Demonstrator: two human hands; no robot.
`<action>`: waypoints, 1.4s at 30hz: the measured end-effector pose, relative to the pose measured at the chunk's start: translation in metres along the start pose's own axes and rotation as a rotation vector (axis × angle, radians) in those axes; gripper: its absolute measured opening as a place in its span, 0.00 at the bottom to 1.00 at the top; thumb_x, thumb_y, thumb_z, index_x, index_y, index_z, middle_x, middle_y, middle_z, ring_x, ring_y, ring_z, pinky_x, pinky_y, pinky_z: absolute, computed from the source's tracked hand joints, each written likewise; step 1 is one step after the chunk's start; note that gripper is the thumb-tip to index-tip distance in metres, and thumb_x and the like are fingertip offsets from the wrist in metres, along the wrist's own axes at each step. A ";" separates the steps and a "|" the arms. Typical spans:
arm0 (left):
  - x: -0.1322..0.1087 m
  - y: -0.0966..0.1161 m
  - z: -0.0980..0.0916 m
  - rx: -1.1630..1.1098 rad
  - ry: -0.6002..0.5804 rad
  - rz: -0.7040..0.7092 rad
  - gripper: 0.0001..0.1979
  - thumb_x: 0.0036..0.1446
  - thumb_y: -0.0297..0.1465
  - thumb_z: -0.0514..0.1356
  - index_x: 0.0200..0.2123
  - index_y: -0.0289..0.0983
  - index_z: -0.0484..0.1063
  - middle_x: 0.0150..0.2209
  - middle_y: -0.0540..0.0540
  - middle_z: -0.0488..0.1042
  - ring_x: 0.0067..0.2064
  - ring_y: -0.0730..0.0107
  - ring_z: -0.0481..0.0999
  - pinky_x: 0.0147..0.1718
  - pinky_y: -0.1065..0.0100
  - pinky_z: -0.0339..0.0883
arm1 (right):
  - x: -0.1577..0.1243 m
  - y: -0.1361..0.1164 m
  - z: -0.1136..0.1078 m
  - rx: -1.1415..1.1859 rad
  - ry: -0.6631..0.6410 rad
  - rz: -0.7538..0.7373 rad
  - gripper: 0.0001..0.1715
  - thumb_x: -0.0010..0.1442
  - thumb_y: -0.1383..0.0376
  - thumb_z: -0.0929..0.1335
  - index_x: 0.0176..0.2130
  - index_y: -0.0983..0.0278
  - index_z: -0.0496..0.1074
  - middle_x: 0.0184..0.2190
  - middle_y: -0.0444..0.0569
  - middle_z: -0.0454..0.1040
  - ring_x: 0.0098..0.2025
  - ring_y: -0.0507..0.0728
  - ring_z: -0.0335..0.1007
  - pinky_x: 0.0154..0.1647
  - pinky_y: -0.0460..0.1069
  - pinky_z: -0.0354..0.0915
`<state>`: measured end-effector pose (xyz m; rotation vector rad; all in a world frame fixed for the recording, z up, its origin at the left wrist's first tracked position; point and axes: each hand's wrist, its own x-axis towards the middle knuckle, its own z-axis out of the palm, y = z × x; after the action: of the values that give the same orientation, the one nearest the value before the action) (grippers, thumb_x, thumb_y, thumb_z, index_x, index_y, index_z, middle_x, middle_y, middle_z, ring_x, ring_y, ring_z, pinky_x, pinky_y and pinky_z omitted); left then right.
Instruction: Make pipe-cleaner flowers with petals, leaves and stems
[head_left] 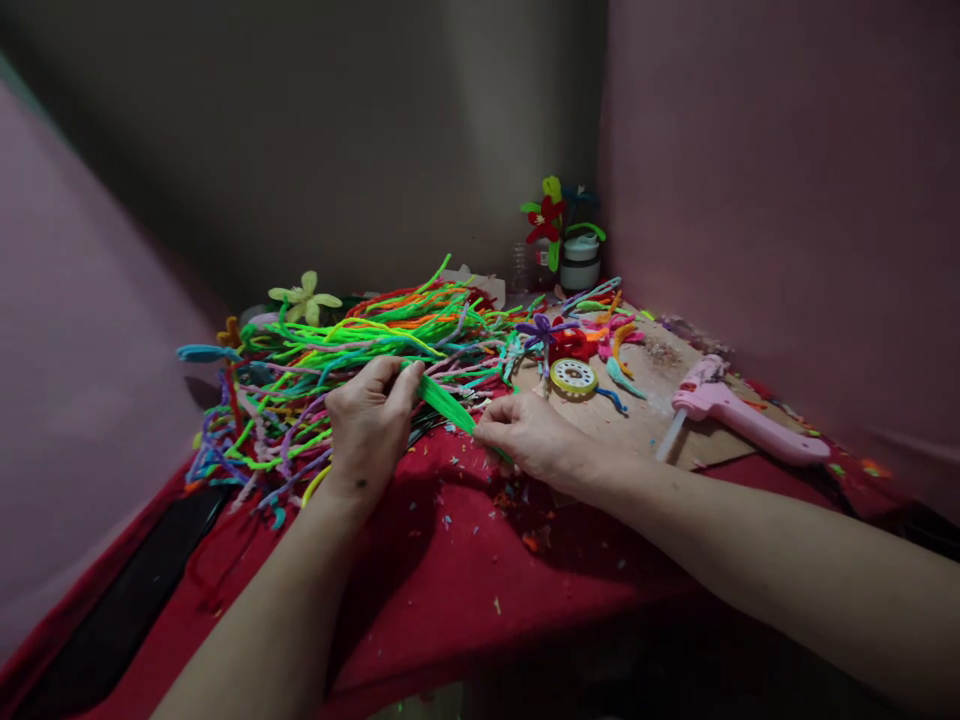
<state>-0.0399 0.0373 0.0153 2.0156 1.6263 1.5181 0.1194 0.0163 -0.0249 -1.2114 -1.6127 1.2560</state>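
Note:
Between my two hands stretches a bright green pipe-cleaner leaf (448,402), flat and pointed, slanting down to the right. My left hand (375,415) pinches its upper left end between thumb and fingers. At the lower right end, the fingertips of my right hand (521,435) are closed on it. The leaf's two ends are partly hidden by my fingers. Just behind my left hand lies a large heap of multicoloured pipe cleaners (375,335), mostly green, orange and yellow on top.
A pink glue gun (750,415) rests on cardboard (652,350) at the right. Near it are a yellow-rimmed disc (574,377) and a purple flower (544,330). Pipe-cleaner flowers (546,218) stand at the back by a lidded jar (580,262). Scraps dot the red cloth (420,600).

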 end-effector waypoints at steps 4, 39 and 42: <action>0.002 0.001 -0.001 -0.521 -0.237 -0.369 0.11 0.49 0.39 0.61 0.26 0.37 0.67 0.18 0.55 0.62 0.17 0.79 0.56 0.16 0.74 0.50 | -0.003 -0.004 -0.001 0.023 0.074 -0.042 0.11 0.50 0.68 0.62 0.18 0.64 0.61 0.13 0.39 0.59 0.16 0.47 0.53 0.18 0.44 0.49; -0.001 0.000 0.006 -0.536 -0.226 -0.399 0.11 0.46 0.33 0.63 0.20 0.34 0.65 0.14 0.57 0.59 0.16 0.82 0.56 0.15 0.76 0.48 | 0.001 0.012 0.009 -0.010 0.094 -0.018 0.10 0.52 0.66 0.62 0.20 0.63 0.60 0.14 0.40 0.63 0.18 0.48 0.57 0.20 0.44 0.50; -0.001 -0.005 0.008 -0.663 -0.279 -0.436 0.10 0.46 0.34 0.64 0.28 0.36 0.67 0.16 0.57 0.62 0.16 0.81 0.58 0.15 0.76 0.51 | 0.003 0.015 0.009 0.055 0.139 -0.017 0.11 0.53 0.65 0.62 0.20 0.64 0.61 0.14 0.39 0.62 0.17 0.48 0.56 0.19 0.44 0.50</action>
<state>-0.0371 0.0427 0.0073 1.3372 1.1405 1.3024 0.1132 0.0180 -0.0416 -1.2207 -1.4761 1.1710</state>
